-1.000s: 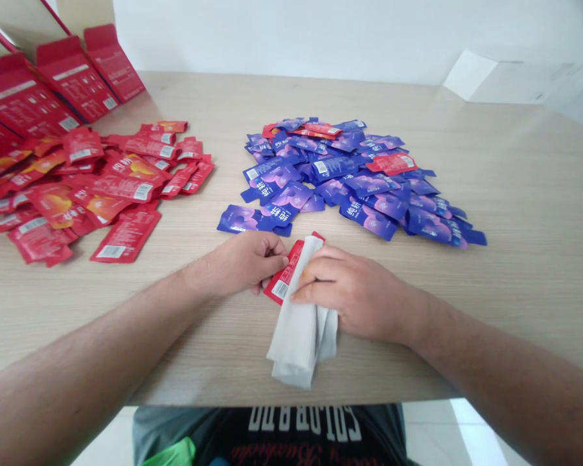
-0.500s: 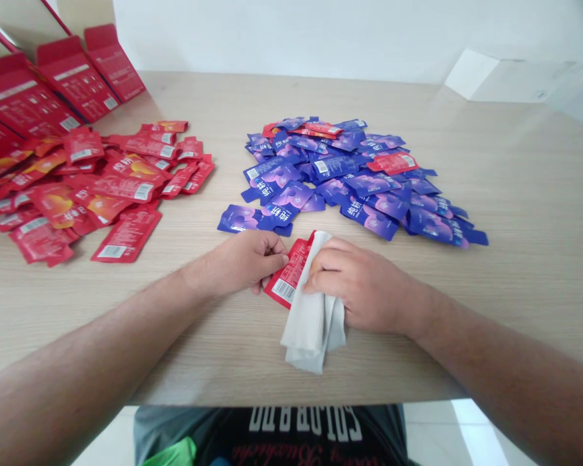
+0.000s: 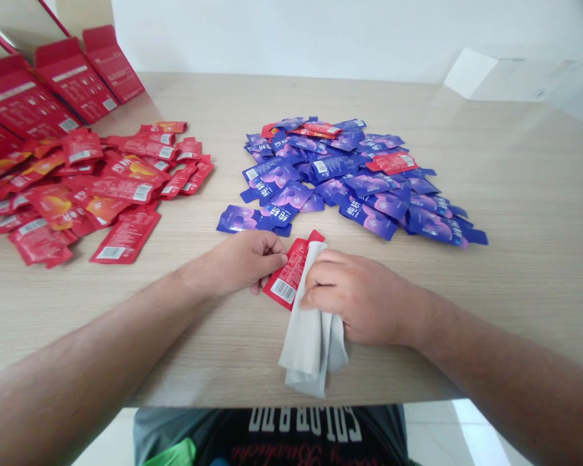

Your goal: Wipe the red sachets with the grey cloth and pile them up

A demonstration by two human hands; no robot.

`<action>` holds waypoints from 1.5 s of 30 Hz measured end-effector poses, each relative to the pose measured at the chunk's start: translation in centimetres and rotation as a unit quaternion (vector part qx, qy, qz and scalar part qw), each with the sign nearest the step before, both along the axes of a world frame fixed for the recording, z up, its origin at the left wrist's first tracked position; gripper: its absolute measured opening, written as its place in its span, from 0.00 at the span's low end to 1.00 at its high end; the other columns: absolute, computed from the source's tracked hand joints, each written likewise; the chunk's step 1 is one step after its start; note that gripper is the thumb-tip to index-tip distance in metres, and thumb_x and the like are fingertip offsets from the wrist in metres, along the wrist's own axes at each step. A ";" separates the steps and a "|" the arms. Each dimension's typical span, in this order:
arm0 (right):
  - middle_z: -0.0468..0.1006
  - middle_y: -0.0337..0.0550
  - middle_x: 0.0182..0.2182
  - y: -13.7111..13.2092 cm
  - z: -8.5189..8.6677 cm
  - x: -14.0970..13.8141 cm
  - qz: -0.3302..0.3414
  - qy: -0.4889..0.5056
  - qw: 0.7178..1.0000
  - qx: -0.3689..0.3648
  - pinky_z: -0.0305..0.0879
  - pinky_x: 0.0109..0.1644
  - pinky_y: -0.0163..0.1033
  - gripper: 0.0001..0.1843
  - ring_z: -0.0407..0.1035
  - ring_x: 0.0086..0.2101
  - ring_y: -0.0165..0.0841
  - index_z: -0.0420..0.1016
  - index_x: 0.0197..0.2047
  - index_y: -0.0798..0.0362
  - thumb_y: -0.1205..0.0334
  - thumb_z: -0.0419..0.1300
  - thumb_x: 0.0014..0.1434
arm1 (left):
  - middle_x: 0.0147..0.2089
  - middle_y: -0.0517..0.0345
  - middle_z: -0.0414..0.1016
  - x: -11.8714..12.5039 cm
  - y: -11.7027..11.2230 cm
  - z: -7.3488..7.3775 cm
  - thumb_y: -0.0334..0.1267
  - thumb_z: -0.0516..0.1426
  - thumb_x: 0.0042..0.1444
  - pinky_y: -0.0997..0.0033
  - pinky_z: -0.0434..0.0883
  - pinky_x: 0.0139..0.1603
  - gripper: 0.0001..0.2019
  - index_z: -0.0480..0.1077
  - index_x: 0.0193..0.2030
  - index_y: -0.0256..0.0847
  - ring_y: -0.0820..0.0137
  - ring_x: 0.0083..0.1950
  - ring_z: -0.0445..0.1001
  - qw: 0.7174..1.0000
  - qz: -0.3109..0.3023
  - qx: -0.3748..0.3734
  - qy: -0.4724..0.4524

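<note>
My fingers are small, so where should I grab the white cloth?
Pinch the white cloth by its loose folded bottom end, coming from the near side. That end lies free and sticks out, while the person's right hand covers the top part.

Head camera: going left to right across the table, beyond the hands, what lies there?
Red cardboard cartons, pile of red sachets, pile of blue sachets, white card at the far edge.
</note>
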State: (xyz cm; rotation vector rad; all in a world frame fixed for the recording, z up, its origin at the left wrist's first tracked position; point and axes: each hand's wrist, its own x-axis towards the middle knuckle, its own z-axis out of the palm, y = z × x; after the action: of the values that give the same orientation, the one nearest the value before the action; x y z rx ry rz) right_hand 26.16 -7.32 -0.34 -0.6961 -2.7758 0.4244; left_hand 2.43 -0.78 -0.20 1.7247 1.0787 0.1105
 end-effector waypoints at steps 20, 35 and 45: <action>0.79 0.49 0.37 0.6 0.2 0.8 -0.031 -0.007 0.999 0.025 0.66 0.53 0.49 0.09 0.70 0.43 0.42 0.83 0.45 0.56 0.65 0.62 0.63 | 0.23 0.65 0.69 0.1 -0.1 0.1 0.42 0.55 0.66 0.77 0.67 0.19 0.11 0.65 0.32 0.41 0.76 0.20 0.68 1.000 0.004 -0.012 -0.005; 0.78 0.51 0.41 1.4 0.5 1.8 -0.125 0.057 0.989 0.059 0.67 0.50 0.51 0.09 0.70 0.43 0.44 0.82 0.44 0.55 0.67 0.63 0.61 | 0.24 0.64 0.71 0.0 0.0 0.1 0.44 0.56 0.65 0.77 0.67 0.20 0.11 0.67 0.33 0.42 0.76 0.20 0.69 1.000 0.010 -0.014 0.004; 0.79 0.51 0.43 0.6 -1.1 0.1 -0.084 0.080 0.992 0.042 0.69 0.54 0.50 0.11 0.69 0.47 0.43 0.82 0.49 0.56 0.65 0.60 0.68 | 0.24 0.64 0.71 0.0 0.0 0.0 0.46 0.56 0.65 0.77 0.66 0.20 0.12 0.67 0.33 0.42 0.75 0.20 0.70 1.000 0.006 -0.005 0.010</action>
State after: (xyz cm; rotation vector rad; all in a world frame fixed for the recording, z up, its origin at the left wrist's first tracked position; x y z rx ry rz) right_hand 26.22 -6.73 -1.43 -0.8302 -2.5451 0.3138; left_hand 2.47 -0.77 -0.22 1.7136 1.1035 0.0959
